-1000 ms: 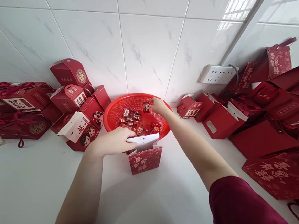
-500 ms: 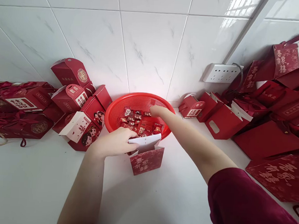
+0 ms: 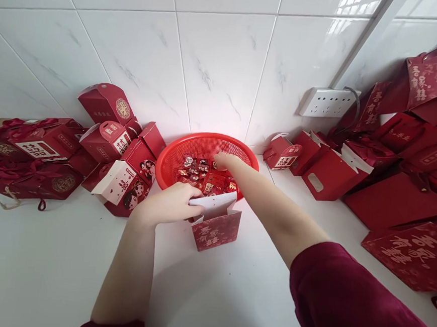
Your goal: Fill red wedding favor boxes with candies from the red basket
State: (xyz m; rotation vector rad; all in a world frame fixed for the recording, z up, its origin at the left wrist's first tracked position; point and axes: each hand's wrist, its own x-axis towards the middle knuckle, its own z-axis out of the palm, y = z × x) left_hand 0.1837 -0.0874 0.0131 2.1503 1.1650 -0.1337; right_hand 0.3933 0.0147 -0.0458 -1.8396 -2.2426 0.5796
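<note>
An open red paper bag (image 3: 216, 231) with gold characters stands upright on the white table, its pale inside showing. My left hand (image 3: 175, 200) grips the bag's left upper edge, thumb toward the opening. Just behind the bag is a red mesh basket (image 3: 169, 154) holding several small wrapped sweets (image 3: 211, 183), mostly red. My right hand (image 3: 224, 160) reaches into the basket, over the sweets at its right side. Its fingers point down and are mostly hidden, so what they hold, if anything, does not show.
Red gift boxes (image 3: 123, 146) are stacked left of the basket, with more ribboned boxes (image 3: 38, 144) farther left. At right stand a small box (image 3: 280, 153), a red bag (image 3: 333, 175) and a pile of larger bags (image 3: 401, 198). A power strip (image 3: 327, 102) is on the tiled wall (image 3: 219, 58).
My right hand has shifted slightly left within the basket, over the sweets. My left hand keeps its hold on the bag. The whole view has moved a little.
</note>
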